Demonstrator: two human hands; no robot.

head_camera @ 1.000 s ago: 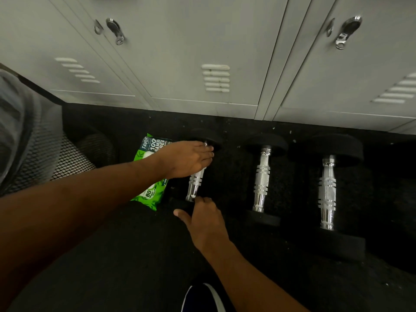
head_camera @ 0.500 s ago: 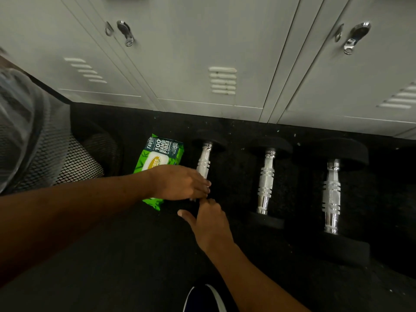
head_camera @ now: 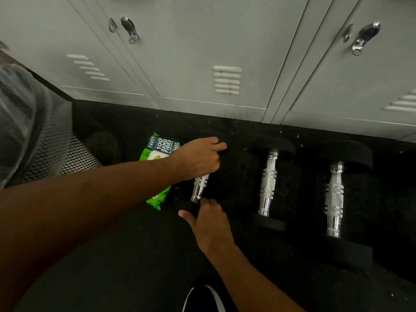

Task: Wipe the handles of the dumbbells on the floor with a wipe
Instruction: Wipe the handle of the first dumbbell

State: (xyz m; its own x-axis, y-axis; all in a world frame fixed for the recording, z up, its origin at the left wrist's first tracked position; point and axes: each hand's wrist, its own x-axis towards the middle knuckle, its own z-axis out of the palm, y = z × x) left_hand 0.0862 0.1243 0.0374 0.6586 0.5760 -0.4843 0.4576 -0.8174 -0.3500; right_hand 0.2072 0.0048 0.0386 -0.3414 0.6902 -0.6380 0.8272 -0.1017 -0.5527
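Observation:
Three dumbbells with chrome handles and black heads lie side by side on the dark floor. My left hand curls round the far part of the left dumbbell's handle. No wipe shows; whatever is under the palm is hidden. My right hand holds that dumbbell's near head, fingers bent over it and thumb spread to the left. Nothing touches the middle dumbbell or the right dumbbell. A green pack of wipes lies just left of the left dumbbell, partly behind my left forearm.
Grey lockers stand right behind the dumbbells' far heads. A mesh-covered object sits at the left. The toe of a dark shoe shows at the bottom edge.
My left hand slid down the left dumbbell's handle toward me, then back up to its far end. My right hand stayed on the near head.

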